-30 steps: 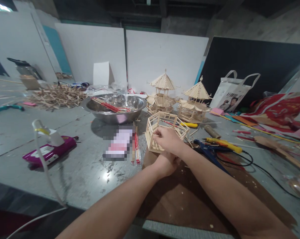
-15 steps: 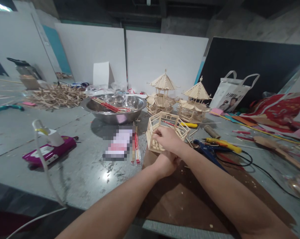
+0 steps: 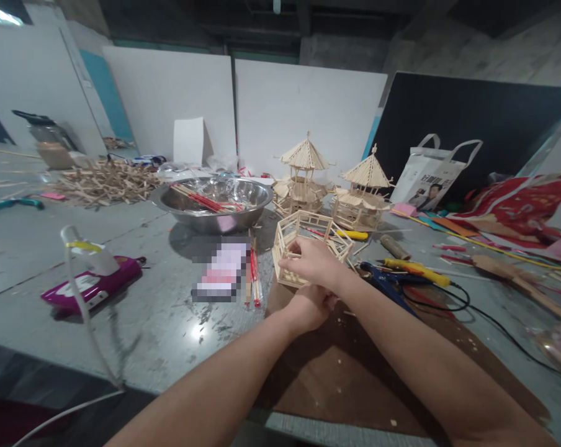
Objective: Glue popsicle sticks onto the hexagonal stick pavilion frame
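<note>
Right hand crosses over left hand at the stick frame

At far left, a purple power strip with a white plug lies on the grey table. Next comes a steel basin of red-wrapped sticks, with a pixelated patch in front and narrow red-and-white packets just beside that. Then the many-sided, open-topped stick frame sits at the far edge of a brown mat. The right hand's thumb and forefinger reach into its near left side, close together; whether they pinch a stick, I cannot tell. Most of the frame extends beyond and to the right of these fingertips. The left hand is low at the frame's near side, partly under the right wrist; its fingers are hidden, so its grip cannot be told. Behind the frame stand a taller pavilion model and, to its right, a shorter pavilion model. Farther right lie a blue tool and a yellow-handled tool, near the right forearm.
</note>
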A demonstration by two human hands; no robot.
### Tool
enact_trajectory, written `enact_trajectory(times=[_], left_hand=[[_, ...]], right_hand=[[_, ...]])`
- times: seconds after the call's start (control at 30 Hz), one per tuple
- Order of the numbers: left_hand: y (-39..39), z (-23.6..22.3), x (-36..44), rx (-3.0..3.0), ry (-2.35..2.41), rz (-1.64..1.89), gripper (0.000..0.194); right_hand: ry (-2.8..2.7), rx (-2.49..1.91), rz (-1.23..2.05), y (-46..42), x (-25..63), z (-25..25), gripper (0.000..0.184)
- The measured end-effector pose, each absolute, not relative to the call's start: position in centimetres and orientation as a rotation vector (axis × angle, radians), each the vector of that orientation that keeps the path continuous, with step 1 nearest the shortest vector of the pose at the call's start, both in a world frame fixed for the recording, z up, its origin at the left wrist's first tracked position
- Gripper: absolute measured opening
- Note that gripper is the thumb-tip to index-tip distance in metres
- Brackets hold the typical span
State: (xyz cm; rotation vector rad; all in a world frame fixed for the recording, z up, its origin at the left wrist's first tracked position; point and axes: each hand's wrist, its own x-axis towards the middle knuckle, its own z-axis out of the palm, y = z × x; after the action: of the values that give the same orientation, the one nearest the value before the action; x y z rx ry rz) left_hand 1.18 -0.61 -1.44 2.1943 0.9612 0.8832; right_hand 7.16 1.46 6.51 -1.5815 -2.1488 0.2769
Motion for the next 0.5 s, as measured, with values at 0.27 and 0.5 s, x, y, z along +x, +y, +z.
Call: enact_trajectory(times=[0.27,0.5], left_hand=[[-1.1,-0.2,1.0,2.345,1.047,0.613,0.031],[-0.7,-0.7,0.9,2.309,0.962,0.626,0.027]], right_hand=[[-2.164,-1.606,0.252,0.7,7.4,7.3,0.054],[-1.915,-1.146,0.459,0.6,8.5,8.6,0.047]])
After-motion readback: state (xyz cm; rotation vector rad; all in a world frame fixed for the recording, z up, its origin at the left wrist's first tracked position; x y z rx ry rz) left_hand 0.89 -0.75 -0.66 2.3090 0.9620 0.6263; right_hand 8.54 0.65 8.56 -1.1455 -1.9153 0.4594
